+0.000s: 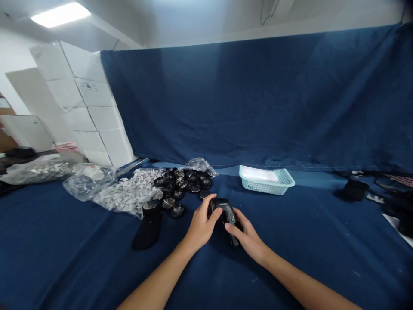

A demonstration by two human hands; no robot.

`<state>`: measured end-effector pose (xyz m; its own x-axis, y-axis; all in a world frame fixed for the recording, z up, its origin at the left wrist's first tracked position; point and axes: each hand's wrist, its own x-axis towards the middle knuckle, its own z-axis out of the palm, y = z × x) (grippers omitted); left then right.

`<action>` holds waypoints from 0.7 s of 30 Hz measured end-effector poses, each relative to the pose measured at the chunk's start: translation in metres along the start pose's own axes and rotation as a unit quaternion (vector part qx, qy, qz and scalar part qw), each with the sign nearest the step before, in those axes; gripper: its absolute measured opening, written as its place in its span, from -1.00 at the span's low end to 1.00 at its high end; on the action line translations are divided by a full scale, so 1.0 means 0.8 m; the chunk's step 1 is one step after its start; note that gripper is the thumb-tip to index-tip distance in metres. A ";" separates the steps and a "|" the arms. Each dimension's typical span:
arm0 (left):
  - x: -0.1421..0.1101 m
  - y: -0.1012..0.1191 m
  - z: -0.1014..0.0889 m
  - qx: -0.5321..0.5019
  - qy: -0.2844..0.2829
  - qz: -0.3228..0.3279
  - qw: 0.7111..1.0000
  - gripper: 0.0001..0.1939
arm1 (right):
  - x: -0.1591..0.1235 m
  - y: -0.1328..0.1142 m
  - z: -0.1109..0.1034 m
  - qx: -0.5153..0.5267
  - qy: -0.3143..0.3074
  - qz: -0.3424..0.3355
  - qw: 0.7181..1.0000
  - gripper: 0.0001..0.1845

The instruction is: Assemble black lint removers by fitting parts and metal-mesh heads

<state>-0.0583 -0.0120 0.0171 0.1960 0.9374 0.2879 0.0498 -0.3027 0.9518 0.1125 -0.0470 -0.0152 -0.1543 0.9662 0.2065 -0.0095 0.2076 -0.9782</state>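
My left hand (200, 226) and my right hand (247, 234) both grip a black handheld device (226, 213), shaped like an electric shaver body, just above the blue cloth. The left fingers curl over its top end, while the right fingers hold its lower side. A second black device (149, 224) with a round silvery cap lies to the left. Behind it sits a heap of several round black-and-silver caps (180, 185).
A pile of small white packets (132, 191) and clear plastic bags (87, 181) lie at the left. A light-blue plastic basket (267, 180) stands behind my hands. Dark objects (355, 189) sit at the right edge. A blue curtain (258, 99) hangs behind the table.
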 end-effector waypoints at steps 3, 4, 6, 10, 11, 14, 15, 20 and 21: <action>-0.005 0.001 -0.003 0.083 0.018 0.041 0.996 -0.60 | -0.005 0.000 0.001 -0.050 0.012 -0.019 0.999 -0.45; -0.006 0.002 -0.005 0.095 0.023 0.044 0.994 -0.64 | -0.006 0.000 0.002 -0.057 0.011 -0.023 0.998 -0.43; -0.008 0.004 -0.006 0.095 0.034 0.043 0.994 -0.70 | -0.009 0.000 0.004 -0.045 -0.004 -0.020 0.999 -0.39; -0.010 0.005 -0.003 0.059 0.052 0.041 0.996 -0.77 | -0.010 -0.001 0.005 -0.009 -0.035 -0.012 0.999 -0.31; -0.010 0.005 -0.001 0.059 0.056 0.044 0.996 -0.78 | -0.010 -0.001 0.005 -0.019 -0.032 -0.022 0.999 -0.30; -0.012 0.001 0.001 0.077 0.067 0.058 0.993 -0.80 | -0.011 -0.003 0.007 -0.061 -0.019 -0.060 0.996 -0.26; -0.012 0.000 0.000 0.083 0.068 0.065 0.992 -0.80 | -0.012 -0.004 0.008 -0.071 -0.019 -0.067 0.995 -0.24; -0.016 -0.003 -0.009 0.117 0.047 0.114 0.985 -0.74 | -0.024 -0.009 0.021 -0.101 -0.007 -0.099 0.990 -0.16; -0.017 -0.002 -0.011 0.128 0.039 0.120 0.984 -0.73 | -0.027 -0.009 0.024 -0.104 -0.008 -0.104 0.989 -0.16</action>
<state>-0.0693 -0.0228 0.0126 0.1573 0.8409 0.5179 0.2586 -0.5412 0.8001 0.0972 -0.0723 -0.0127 -0.1860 0.8975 0.4000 0.1601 0.4293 -0.8888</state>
